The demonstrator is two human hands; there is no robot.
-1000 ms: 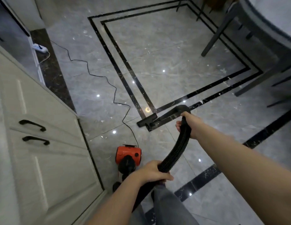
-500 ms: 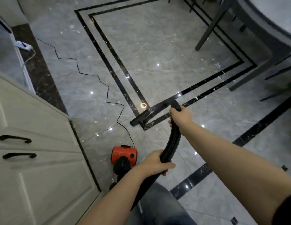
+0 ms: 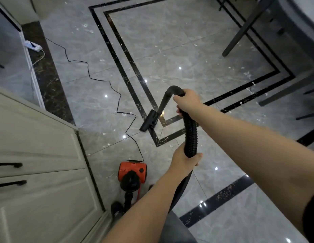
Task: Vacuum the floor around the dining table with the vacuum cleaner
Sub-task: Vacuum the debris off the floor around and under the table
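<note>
An orange and black vacuum cleaner (image 3: 132, 174) sits on the grey marble floor (image 3: 179, 50) beside my feet. Its ribbed black hose (image 3: 190, 135) rises between my hands. My left hand (image 3: 183, 159) grips the hose low down. My right hand (image 3: 187, 101) grips it at the top, by the curved wand (image 3: 167, 97). The black floor nozzle (image 3: 149, 121) rests on the corner of the black inlay lines. The dining table (image 3: 300, 23) with its dark legs stands at the upper right.
A cream cabinet (image 3: 38, 163) with black handles fills the left. The black power cord (image 3: 103, 81) snakes across the floor to a white power strip (image 3: 32, 45) by the wall. Dark chair legs (image 3: 284, 95) stand at the right. Small white debris (image 3: 247, 74) lies near the table.
The nozzle has swung to the left and now points towards the cabinet. My right hand has lifted the wand more upright. The view has shifted a little.
</note>
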